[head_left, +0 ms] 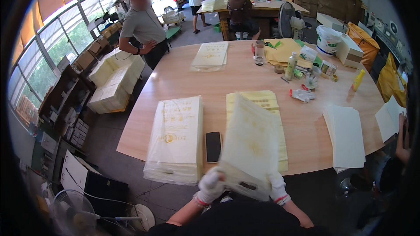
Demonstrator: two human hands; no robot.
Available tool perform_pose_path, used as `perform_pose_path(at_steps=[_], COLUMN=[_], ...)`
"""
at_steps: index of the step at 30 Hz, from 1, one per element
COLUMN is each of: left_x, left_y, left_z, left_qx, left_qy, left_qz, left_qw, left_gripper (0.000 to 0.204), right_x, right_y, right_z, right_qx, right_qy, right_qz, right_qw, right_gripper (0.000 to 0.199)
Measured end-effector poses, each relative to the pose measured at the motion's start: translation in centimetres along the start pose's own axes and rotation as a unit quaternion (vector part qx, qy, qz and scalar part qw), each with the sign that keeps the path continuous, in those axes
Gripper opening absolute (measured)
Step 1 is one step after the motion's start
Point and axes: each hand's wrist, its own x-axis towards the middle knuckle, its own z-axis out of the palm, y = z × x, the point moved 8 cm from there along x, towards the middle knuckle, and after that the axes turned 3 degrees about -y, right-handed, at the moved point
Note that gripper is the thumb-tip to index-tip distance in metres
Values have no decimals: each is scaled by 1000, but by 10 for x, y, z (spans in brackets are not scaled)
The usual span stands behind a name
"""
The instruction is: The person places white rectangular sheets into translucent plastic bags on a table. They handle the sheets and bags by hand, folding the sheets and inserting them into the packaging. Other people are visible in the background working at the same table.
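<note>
On the bench [183, 83], a wrapped stack [177, 140] lies lower left of centre, the phone [213, 146] just right of it, the sheet pile [260, 105] right again, loose sheets [345, 135] far right.

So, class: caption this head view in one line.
Gloved left hand and right hand lift a clear-wrapped paper bag over the table.

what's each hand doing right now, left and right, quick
Left hand: gloved, closed on the lower left corner of the pale bag.
Right hand: gloved, holding the same bag's lower right edge.
</note>
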Motion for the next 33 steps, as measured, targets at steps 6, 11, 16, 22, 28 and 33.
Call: perform_pose_path(at_steps=[6, 11, 16, 22, 28, 33], left_x=[-78, -177, -313, -76, -10, -8], left_y=[-114, -240, -259, -105, -126, -159], left_z=[-178, -249, -172, 76, 195, 201], left_qx=[-106, -136, -49, 55, 228, 56], left_qy=[415, 463, 374, -223, -239, -295], left_qz=[-142, -353, -580, -185, -87, -143], left_qw=[892, 802, 722, 955, 940, 943], left_gripper=[8, 10, 17, 18, 14, 15], right_x=[62, 61, 30, -6, -21, -12], right_y=[60, 125, 122, 94, 51, 47], right_z=[215, 280, 204, 32, -54, -50], right_qx=[-15, -248, -114, -88, -65, -31], right_qy=[-331, -376, -376, -126, 39, 3], right_qz=[228, 197, 191, 285, 203, 217], right_qw=[916, 871, 899, 946, 976, 976], right_gripper=[30, 40, 47, 28, 24, 27])
